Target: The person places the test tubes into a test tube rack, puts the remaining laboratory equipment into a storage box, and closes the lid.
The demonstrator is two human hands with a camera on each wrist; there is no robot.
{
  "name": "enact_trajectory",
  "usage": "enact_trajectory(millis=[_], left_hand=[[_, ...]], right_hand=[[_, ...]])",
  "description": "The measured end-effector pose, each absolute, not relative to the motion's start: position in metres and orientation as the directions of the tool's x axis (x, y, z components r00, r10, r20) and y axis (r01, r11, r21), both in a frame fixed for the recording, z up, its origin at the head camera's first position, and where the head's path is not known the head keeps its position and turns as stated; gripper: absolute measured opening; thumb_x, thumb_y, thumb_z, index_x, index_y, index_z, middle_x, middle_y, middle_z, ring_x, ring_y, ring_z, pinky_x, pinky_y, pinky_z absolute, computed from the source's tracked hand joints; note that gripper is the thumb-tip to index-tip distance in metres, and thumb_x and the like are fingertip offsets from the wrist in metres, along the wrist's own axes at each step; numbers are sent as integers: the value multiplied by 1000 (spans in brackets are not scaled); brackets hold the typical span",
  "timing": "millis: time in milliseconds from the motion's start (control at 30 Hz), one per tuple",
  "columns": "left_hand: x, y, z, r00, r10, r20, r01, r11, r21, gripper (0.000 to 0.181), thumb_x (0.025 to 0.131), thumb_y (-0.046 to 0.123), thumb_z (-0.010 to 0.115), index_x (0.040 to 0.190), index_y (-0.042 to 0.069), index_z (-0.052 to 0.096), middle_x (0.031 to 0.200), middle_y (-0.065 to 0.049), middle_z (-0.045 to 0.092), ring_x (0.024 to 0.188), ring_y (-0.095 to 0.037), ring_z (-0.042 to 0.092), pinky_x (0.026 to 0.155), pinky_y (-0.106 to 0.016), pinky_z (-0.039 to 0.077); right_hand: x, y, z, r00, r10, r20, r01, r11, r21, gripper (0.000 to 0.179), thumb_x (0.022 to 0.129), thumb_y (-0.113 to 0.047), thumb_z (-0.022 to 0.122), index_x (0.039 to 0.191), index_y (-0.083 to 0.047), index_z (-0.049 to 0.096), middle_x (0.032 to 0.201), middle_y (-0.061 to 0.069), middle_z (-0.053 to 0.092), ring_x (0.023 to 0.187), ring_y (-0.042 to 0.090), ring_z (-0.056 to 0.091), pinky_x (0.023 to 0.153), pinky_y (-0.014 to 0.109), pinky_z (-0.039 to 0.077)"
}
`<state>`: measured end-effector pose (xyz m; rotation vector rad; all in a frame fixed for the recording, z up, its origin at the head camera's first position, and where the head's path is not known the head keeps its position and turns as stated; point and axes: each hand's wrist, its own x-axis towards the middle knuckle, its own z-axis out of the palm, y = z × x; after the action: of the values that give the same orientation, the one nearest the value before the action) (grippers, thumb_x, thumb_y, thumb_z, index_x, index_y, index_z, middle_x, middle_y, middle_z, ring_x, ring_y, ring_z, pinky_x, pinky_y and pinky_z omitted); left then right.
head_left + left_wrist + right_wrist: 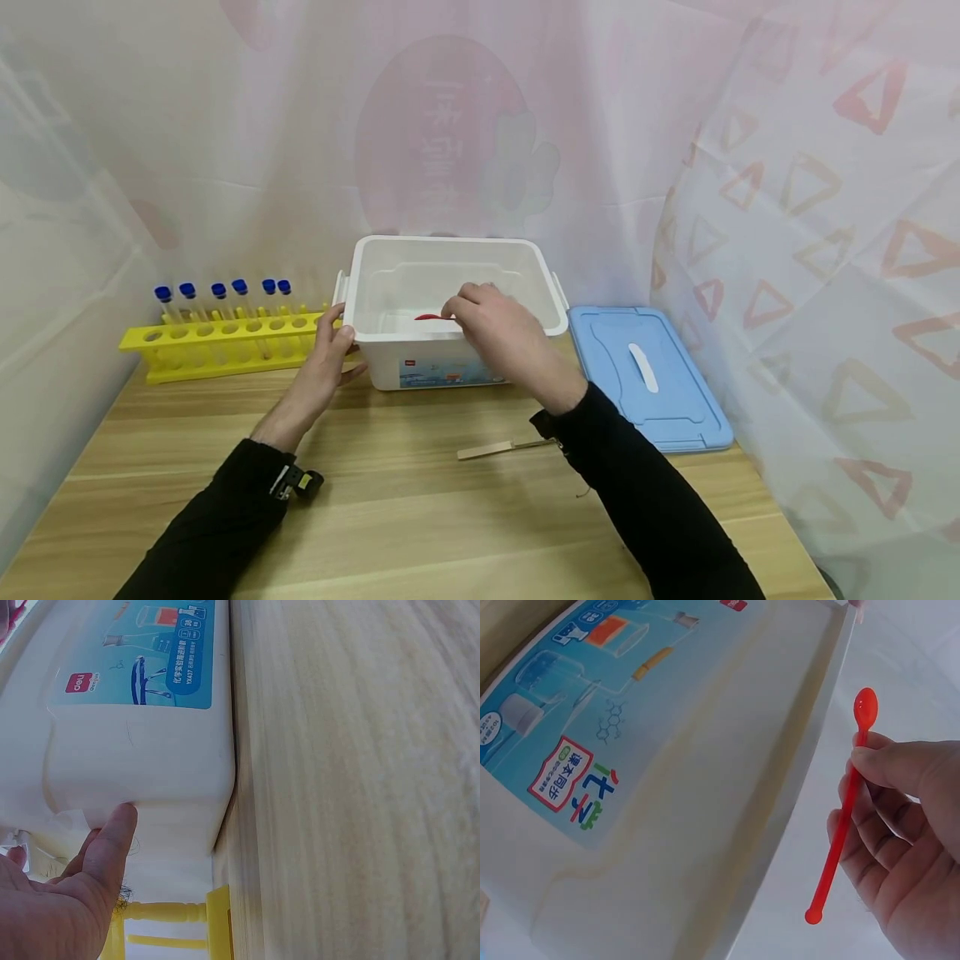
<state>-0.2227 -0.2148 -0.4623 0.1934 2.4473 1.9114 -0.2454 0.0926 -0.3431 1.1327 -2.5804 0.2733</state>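
A red plastic spoon (843, 814), small-bowled with a knob at its other end, is pinched between the thumb and fingers of my right hand (501, 337). That hand is over the front rim of a white plastic box (447, 336), and the spoon shows just inside the rim in the head view. My left hand (321, 362) rests against the box's left front corner, one extended finger (112, 840) touching its wall in the left wrist view. A blue printed label (562, 682) covers part of the box's front.
To the left stands a yellow test tube rack (225, 340) with several blue-capped tubes. A light blue lid (615, 383) with a white handle lies right of the box. A wooden stick-like tool (486, 451) lies in front, partly under my right sleeve. Curtains hang behind.
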Motion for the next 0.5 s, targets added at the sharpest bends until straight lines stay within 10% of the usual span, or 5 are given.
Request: enact_trajectory(millis=[500], left_hand=[[-223,-216,-463,-991,120,55,82,235,969,73,124,63,29,186,38,0,193,-27,13,174,-60,30,132,-85,40]], right_hand=[[-274,85,-345,-695,-634,339,-699,707,-111,23,119,-8,68,134,-13,85,129,5,81,124,29,77,101,36,69]])
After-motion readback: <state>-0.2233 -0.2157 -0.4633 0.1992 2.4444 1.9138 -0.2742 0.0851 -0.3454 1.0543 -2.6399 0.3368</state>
